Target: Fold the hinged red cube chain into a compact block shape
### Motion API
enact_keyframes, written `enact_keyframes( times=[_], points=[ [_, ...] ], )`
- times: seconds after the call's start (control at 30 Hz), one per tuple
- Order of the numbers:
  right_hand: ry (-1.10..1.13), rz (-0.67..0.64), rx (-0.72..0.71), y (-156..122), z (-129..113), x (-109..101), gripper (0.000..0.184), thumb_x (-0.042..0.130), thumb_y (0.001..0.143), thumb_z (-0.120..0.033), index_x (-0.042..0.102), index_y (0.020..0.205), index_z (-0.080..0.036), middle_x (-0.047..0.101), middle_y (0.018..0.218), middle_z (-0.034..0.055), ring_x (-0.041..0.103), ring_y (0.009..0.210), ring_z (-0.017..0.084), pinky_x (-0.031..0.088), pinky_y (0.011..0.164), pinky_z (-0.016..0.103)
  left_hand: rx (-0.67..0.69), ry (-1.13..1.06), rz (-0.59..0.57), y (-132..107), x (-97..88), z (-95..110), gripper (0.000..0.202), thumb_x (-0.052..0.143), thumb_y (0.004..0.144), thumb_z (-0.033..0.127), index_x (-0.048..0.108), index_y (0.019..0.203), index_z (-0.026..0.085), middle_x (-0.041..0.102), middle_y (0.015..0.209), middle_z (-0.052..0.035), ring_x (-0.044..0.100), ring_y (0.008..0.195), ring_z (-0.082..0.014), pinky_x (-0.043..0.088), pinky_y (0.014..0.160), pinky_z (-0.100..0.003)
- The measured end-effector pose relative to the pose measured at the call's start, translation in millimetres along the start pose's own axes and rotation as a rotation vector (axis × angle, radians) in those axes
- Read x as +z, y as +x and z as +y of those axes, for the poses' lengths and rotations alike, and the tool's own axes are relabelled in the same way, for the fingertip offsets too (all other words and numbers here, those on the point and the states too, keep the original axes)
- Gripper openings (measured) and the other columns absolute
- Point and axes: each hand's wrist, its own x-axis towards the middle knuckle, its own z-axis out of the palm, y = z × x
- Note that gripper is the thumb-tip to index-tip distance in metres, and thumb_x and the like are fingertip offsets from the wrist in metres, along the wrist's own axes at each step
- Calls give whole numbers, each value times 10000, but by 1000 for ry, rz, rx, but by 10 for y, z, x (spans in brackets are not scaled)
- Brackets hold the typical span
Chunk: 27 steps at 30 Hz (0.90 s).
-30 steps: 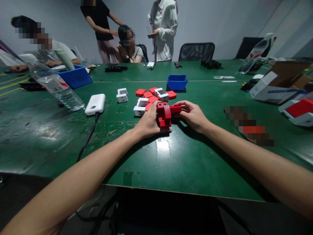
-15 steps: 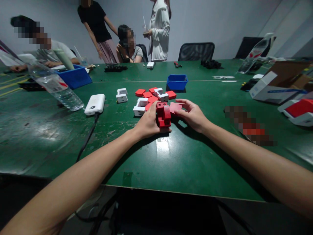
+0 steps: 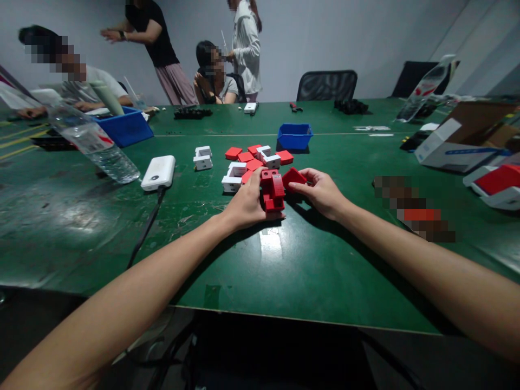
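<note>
My left hand (image 3: pixel 248 203) is closed around a red bracket-like block (image 3: pixel 272 190) with holes in its top, held low above the green table (image 3: pixel 227 271). Pinched between the fingers of my right hand (image 3: pixel 320 190) is a flat red piece (image 3: pixel 294 177), tilted beside the block; whether the two touch I cannot tell. Just beyond my left hand lie a white U-shaped block (image 3: pixel 233 179) and several red pieces (image 3: pixel 245 157). A second white block (image 3: pixel 268 157) rests among them, and a third white block (image 3: pixel 202 158) sits to the left.
A blue bin (image 3: pixel 294 136) stands behind the pieces. On the left are a white power bank (image 3: pixel 158 173) with a black cable, a water bottle (image 3: pixel 93 149) and a larger blue bin (image 3: pixel 125 130). An opened carton (image 3: pixel 450 143) is at right. Several people are across the table.
The flat red piece in my right hand has turned, showing a darker face. My left hand keeps its place. Across the table, one standing person has raised an arm and another has shifted left.
</note>
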Motion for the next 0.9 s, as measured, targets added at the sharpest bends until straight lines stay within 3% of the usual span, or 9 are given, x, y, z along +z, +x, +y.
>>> enact_keyframes(
  times=[0.3, 0.67, 0.9],
  points=[
    [-12, 14, -26, 13, 15, 2, 394, 895, 533, -249, 582, 765, -195, 689, 739, -22, 634, 645, 124, 496, 629, 262, 3, 15, 2, -1, 11, -27, 999, 892, 567, 469, 327, 1337, 176, 548, 1284, -178, 580, 1178, -351, 483, 1022, -553],
    [-37, 18, -66, 8, -14, 13, 414, 824, 515, -189, 538, 814, -206, 629, 766, -50, 581, 659, 108, 466, 632, 257, -4, 14, 0, -1, 3, -15, 1005, 890, 567, 473, 327, 1347, 185, 549, 1282, -172, 583, 1174, -348, 474, 1030, -557],
    [-29, -18, -63, 23, 9, 4, 423, 793, 526, -164, 533, 856, -212, 649, 809, -21, 621, 728, 149, 503, 688, 296, 19, 18, 6, -7, 11, -36, 1005, 895, 564, 465, 333, 1349, 184, 546, 1294, -169, 575, 1190, -350, 481, 1033, -542]
  ],
)
